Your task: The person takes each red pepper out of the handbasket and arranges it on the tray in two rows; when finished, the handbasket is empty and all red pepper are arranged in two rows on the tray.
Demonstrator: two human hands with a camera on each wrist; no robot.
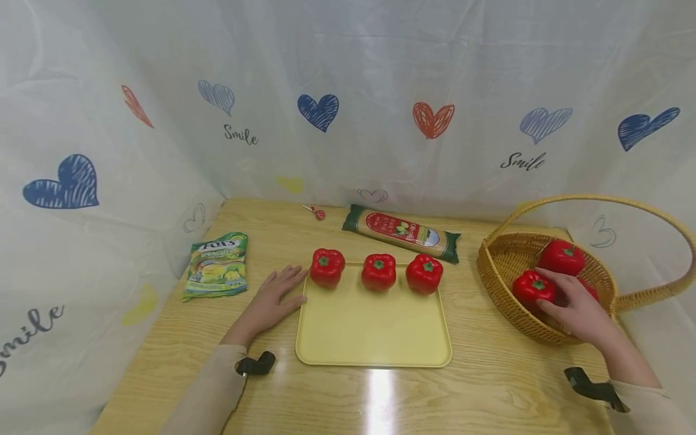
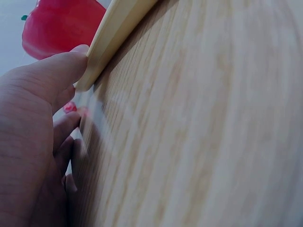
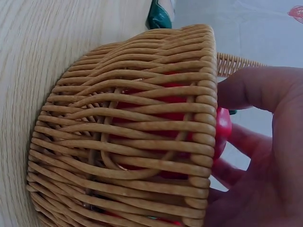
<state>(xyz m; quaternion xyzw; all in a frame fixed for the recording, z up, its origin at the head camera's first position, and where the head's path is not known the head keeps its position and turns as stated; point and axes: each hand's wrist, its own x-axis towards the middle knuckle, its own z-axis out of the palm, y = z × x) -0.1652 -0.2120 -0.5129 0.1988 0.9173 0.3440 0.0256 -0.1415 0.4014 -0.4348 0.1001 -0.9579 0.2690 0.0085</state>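
Observation:
My right hand reaches into the wicker basket and grips a red bell pepper with thumb and fingers on either side of its green stem. Another red pepper lies behind it, and a third is partly hidden under the hand. In the right wrist view the basket's woven side covers most of the pepper. My left hand rests on the table with fingers stretched out, its thumb at the left rim of the yellow tray. Three red peppers stand in a row along the tray's far edge.
A green candy bag lies left of my left hand. Behind the tray are a lollipop and a long green-ended pasta packet. The basket's tall handle arches over its right side. A white curtain with hearts encloses the table.

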